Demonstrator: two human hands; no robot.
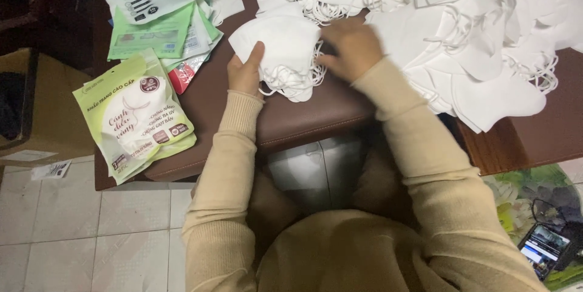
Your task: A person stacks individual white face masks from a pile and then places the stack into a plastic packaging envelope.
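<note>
We see, from above, our left hand [246,72] gripping a small stack of white masks [282,49], thumb pressed on top and the other fingers hidden under it. Our right hand [351,48] rests on the stack's right edge, fingers curled together at the ear loops; it is blurred. The stack sits near the front edge of a brown table [291,119]. A big mask pile [461,31] lies just right. Green packets [136,113] lie left.

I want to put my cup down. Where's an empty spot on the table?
Bare brown top lies between the green pouches and the left hand, and along the front edge. The back right is crowded with loose white masks.
</note>
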